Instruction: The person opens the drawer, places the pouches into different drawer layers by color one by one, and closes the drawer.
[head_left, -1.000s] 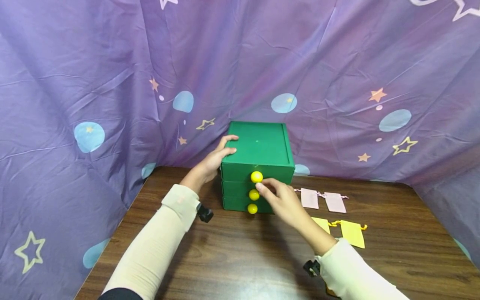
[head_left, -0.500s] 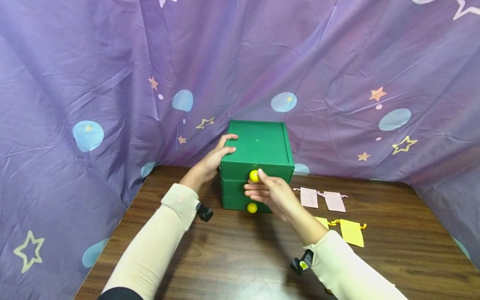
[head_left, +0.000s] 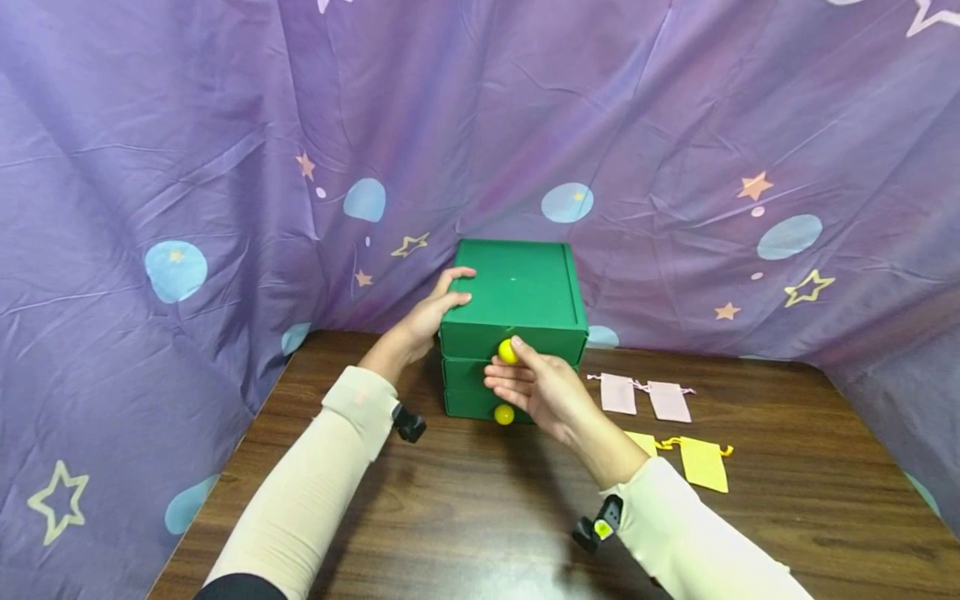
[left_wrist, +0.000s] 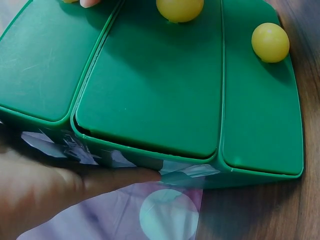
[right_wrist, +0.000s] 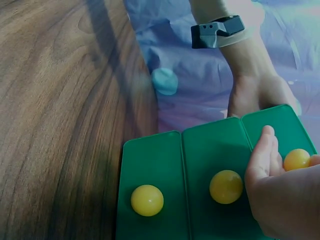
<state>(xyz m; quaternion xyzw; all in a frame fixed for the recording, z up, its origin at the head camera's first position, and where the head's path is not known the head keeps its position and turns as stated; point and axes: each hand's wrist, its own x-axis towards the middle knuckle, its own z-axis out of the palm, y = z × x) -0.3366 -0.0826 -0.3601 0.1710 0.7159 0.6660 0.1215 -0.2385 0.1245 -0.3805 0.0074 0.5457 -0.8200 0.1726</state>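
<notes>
A green box of three drawers [head_left: 517, 283] stands on the table, with a round yellow knob on each drawer front. All three fronts sit flush. My left hand [head_left: 420, 327] rests against the box's left side, two fingertips over the top edge; one finger lies straight along that side in the left wrist view. At the top drawer, my right hand [head_left: 551, 392] holds the top knob [head_left: 508, 351] between thumb and fingers. The other fingers extend below it and hide the middle knob [right_wrist: 226, 187] from the head view. The bottom knob [head_left: 504, 414] shows below the hand.
Right of the box lie two pale pink drawstring pouches [head_left: 669, 402]. Nearer are yellow drawstring pouches [head_left: 705, 464], one partly behind the right forearm. A purple patterned cloth [head_left: 480, 117] hangs behind and beside the brown wooden table [head_left: 450, 500].
My right hand has turned palm toward the left, its fingers going below the top knob and its thumb onto it. The left hand stays in place on the box.
</notes>
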